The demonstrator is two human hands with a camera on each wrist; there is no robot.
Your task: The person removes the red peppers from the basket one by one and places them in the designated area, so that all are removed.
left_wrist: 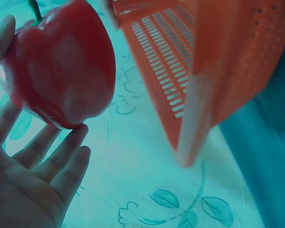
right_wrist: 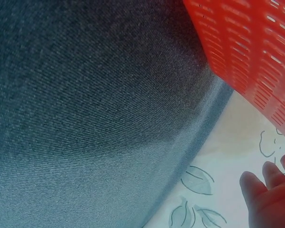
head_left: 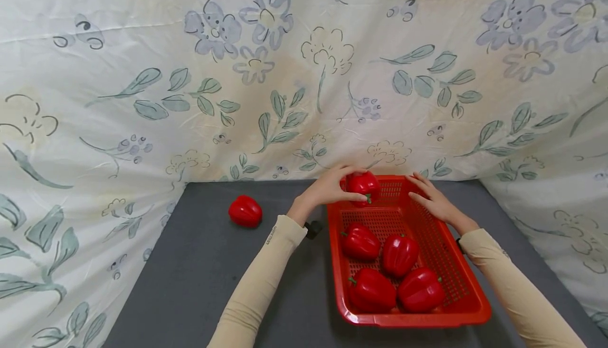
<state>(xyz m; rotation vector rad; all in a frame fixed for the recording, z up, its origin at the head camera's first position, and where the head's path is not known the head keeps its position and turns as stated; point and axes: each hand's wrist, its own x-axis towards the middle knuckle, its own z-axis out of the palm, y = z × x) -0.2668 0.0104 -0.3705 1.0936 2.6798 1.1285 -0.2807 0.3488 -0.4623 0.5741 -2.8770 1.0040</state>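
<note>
My left hand (head_left: 334,185) holds a glossy red bell pepper (head_left: 363,187) above the far left corner of a red plastic basket (head_left: 335,263). In the left wrist view, this bell pepper (left_wrist: 61,66) sits between the thumb and the fingers, its green stem pointing up. Several more red bell peppers lie inside the basket, one (head_left: 400,254) near the middle and others toward the near end. At the far right corner, my right hand (head_left: 438,203) rests at the rim with its fingers extended. Only the fingers of that hand (right_wrist: 270,194) show in the right wrist view, beside the basket wall.
Left of the basket, another red bell pepper (head_left: 245,211) lies on the dark grey table (head_left: 199,274). A flowered cloth (head_left: 285,100) hangs behind the table and along both sides. The basket's slotted walls rise around the peppers inside.
</note>
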